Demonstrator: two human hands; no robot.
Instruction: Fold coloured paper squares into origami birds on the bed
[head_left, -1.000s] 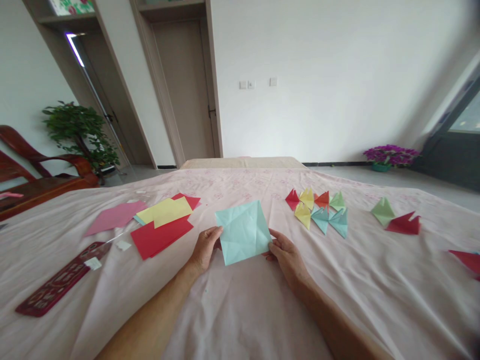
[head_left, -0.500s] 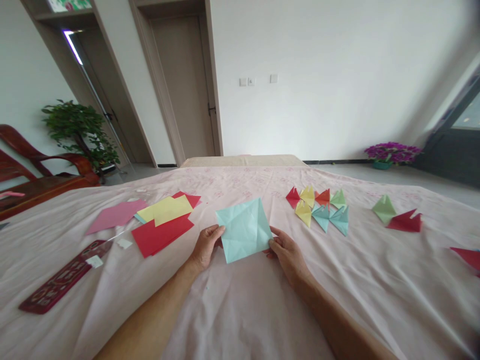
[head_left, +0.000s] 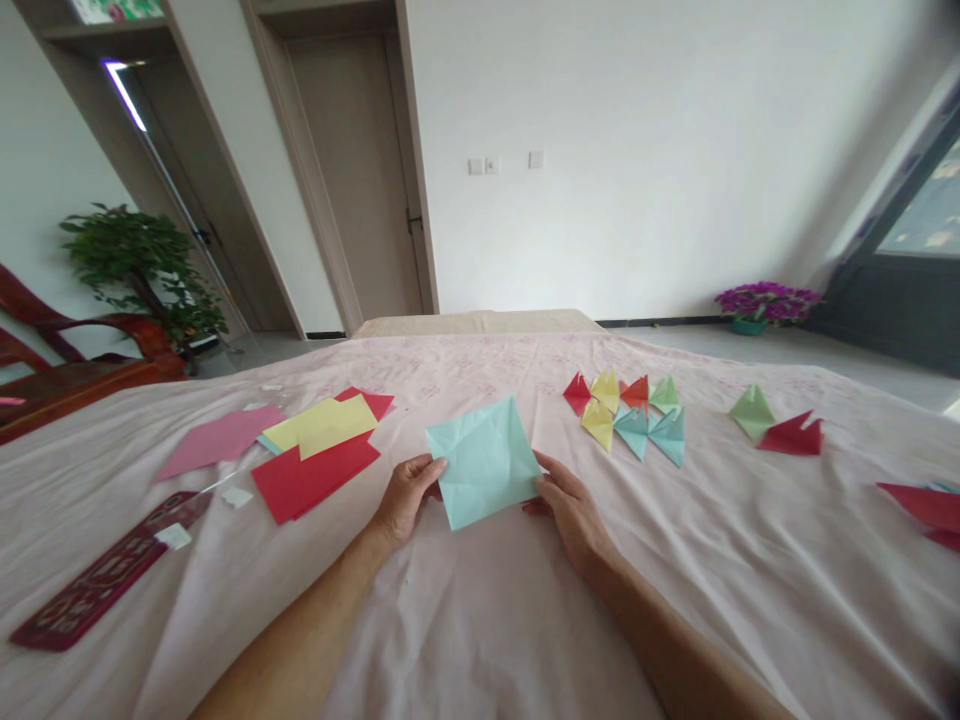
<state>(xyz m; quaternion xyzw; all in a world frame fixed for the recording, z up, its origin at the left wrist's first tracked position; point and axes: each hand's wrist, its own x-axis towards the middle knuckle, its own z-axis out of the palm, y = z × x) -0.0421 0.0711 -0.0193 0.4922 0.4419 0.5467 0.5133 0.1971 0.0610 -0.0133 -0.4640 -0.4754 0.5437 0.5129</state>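
Note:
A light blue square sheet of paper (head_left: 486, 462) with several fold creases is held tilted above the cloth-covered table. My left hand (head_left: 409, 492) pinches its left edge, thumb on the front and fingers behind. On the opposite side my right hand (head_left: 567, 505) grips the right edge the same way, its fingertips partly hidden by the sheet. To the right of the sheet lie several folded paper pieces (head_left: 631, 425) in red, yellow, orange, green and blue.
Loose sheets lie at left: pink paper (head_left: 217, 442), yellow paper (head_left: 337, 425) and red paper (head_left: 315, 478). A dark red patterned strip (head_left: 97, 580) rests nearer me. Farther right are a green folded piece (head_left: 751, 412) and red folded pieces (head_left: 793, 437). A wrinkled pink tablecloth (head_left: 480, 640) covers the table.
The view has turned slightly right, so the surroundings shift left in the picture. Both hands keep hold of the light blue paper, which stays nearly in place between them.

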